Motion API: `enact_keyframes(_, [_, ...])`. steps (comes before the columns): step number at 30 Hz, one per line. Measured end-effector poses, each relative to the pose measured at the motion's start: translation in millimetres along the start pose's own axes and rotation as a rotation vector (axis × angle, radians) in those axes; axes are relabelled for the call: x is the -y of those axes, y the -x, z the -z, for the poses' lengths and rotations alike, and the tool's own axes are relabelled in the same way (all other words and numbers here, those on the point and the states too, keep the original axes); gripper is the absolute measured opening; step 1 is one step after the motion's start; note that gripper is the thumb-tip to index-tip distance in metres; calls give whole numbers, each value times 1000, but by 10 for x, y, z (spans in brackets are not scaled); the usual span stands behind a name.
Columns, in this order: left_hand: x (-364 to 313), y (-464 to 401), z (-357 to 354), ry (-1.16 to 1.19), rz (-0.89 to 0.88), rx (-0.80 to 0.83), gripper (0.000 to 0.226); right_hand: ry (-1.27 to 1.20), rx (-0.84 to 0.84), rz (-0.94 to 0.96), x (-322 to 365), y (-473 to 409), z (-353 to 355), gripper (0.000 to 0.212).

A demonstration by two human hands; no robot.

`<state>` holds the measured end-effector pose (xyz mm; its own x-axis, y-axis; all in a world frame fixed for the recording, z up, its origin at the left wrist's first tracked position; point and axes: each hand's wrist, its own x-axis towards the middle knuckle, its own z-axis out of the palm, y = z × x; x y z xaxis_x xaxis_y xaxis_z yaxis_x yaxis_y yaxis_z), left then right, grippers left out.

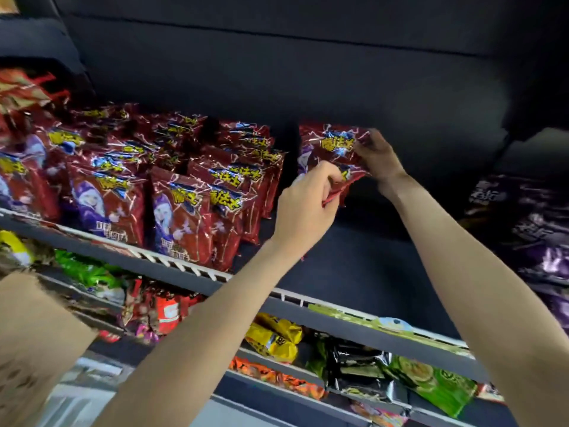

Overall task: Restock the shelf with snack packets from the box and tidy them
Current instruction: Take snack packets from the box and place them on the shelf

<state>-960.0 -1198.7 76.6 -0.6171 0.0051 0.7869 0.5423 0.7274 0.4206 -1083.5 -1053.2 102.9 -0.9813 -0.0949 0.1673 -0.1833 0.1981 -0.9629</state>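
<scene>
Hands: two, left [303,208] and right [377,158]. Shelves: two railed tiers in view, upper [354,257] and lower [308,377]. Red packets [181,217]: over a dozen, overlapping, exact count unclear; purple packets [542,238]: several, blurred.

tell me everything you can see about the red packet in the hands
The red packet is glossy foil with yellow lettering, blue streaks and a purple figure. It is held upright above the bare dark shelf, right of the standing red rows. The left hand pinches its lower edge; the right hand grips its upper right corner.
</scene>
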Motion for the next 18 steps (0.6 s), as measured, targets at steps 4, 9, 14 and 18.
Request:
enact_keyframes(4, [233, -69, -419, -142, -75, -31, 21, -78, 0, -74, -100, -138, 13, 15])
enact_keyframes(9, [521, -106, -801, -265, 23, 69, 40, -350, 22, -209, -215, -75, 71, 31])
enact_keyframes(14, [680, -46, -934, -85, 203, 237, 50, -25, -39, -131, -436, 166, 83, 45])
enact_keyframes(18, [788, -1, -852, -25, 172, 355, 60, 168, -77, -167, -570, 248, 36, 54])
